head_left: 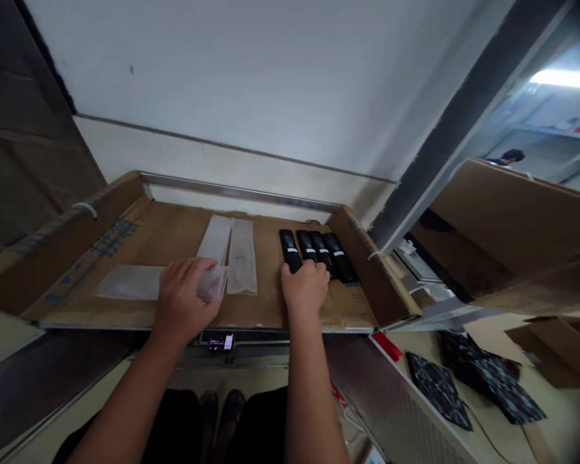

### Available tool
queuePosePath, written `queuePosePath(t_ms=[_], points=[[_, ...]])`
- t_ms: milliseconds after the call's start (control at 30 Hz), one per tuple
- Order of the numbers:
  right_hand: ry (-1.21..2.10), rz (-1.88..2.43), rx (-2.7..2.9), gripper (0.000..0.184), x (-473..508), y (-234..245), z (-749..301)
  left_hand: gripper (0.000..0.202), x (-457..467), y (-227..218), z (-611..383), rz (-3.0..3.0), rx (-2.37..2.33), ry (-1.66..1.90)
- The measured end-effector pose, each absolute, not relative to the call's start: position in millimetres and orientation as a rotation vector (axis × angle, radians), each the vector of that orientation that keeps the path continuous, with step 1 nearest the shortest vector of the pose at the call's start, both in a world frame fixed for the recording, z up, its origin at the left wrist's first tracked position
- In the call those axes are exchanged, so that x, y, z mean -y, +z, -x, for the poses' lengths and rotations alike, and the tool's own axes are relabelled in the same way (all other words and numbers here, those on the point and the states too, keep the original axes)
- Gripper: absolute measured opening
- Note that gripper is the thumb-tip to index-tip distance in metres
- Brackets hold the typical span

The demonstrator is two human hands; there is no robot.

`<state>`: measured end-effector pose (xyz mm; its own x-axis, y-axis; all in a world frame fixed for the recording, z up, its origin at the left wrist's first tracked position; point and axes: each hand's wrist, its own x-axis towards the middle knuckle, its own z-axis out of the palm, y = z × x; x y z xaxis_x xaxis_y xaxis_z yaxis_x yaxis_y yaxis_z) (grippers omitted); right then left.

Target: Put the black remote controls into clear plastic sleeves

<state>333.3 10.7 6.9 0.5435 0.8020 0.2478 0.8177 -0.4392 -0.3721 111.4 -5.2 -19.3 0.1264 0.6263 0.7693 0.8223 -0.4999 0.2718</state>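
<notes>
Being held in the left hand (187, 293) is a translucent plastic sleeve (214, 283); black remote-like devices (321, 248) on the cardboard-lined table (265, 309) are touched by the curled right hand (305, 289), grip unclear. Pick-up seems underway; clean separation is called for.

Four black devices (321, 249) (white-labelled) lie side by side, right of flat translucent sleeves (242, 259).

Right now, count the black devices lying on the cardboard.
4, in a row at right on the cardboard: the leftmost device, the second device, partly hidden by the right hand, the third device, the rightmost device. The hand may hide more.
</notes>
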Motion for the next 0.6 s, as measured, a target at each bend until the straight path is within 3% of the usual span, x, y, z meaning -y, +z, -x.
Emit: queuePosePath(t_ms=[400,600], points=[[0.306,2.232,1.429,0.049,14,12,-335,0.023,8,-19,-117,2.224,1.318,-1.329],[0.32,2.322,1.507,0.037,16,17,-338,0.02,12,-18,-126,2.28,1.255,-1.316]])
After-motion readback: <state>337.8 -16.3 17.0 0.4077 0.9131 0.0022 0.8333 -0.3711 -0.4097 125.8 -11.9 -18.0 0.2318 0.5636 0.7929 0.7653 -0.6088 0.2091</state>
